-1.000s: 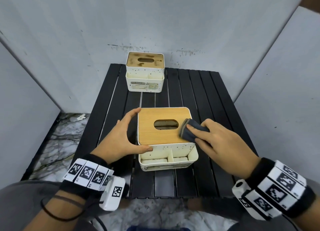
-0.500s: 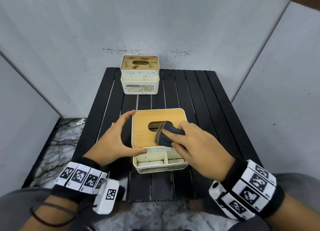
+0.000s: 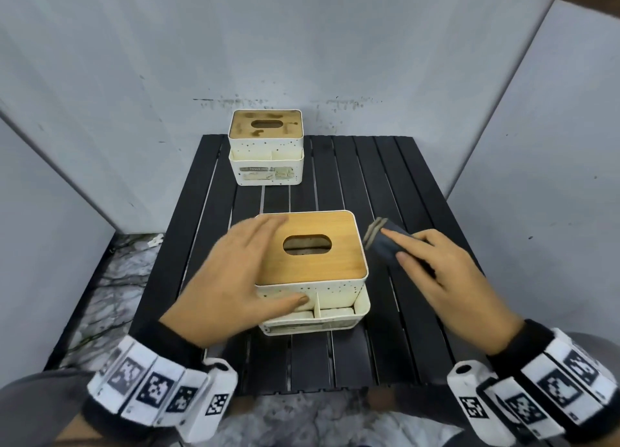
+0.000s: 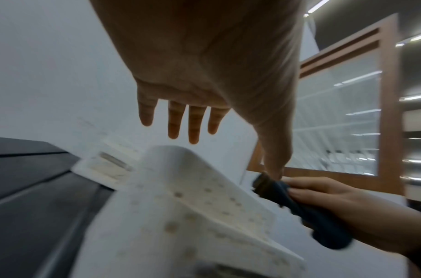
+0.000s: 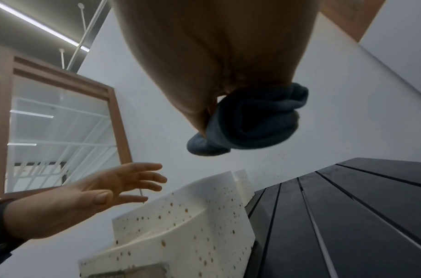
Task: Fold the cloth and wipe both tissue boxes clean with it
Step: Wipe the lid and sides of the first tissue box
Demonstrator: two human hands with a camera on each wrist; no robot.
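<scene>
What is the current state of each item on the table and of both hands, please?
near tissue box: upright, wooden lid looks clean
far tissue box: upright, lid stained
cloth: folded, held off the near box's right edge
left hand: open, fingers straight above the box
right hand: gripping the cloth

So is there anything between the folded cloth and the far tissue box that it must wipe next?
Nothing visible. The right hand holds the cloth right of the near box; only bare table slats lie before the stained far box.
</scene>
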